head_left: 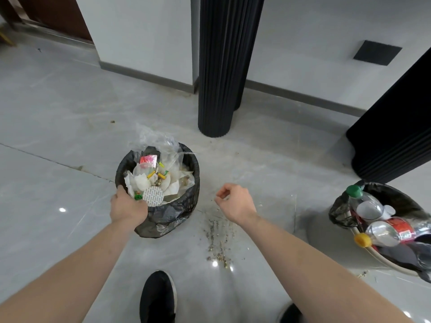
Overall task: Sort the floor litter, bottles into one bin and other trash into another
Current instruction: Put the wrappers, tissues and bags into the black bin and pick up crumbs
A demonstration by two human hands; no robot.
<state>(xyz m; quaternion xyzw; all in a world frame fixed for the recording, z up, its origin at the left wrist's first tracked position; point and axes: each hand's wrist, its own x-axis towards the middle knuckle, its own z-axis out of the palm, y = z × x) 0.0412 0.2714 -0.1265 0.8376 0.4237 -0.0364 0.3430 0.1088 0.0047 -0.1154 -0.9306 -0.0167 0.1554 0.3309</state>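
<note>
Loose crumbs of gritty debris [218, 238] are the only litter visible on the grey tiled floor [58, 141], between the two bins. The black-bagged bin of mixed trash [172, 210] is heaped with wrappers; the left hand [128, 207] grips its rim. The right hand [234, 201] hovers loosely curled, holding nothing. Clear plastic bottles [382, 227] fill the second black-lined bin [396, 194] at right. Sorting looks nearly finished.

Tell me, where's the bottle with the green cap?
In the head view, the bottle with the green cap sits far right, at the back of the bottle bin, above the yellow-capped bottle.
</note>
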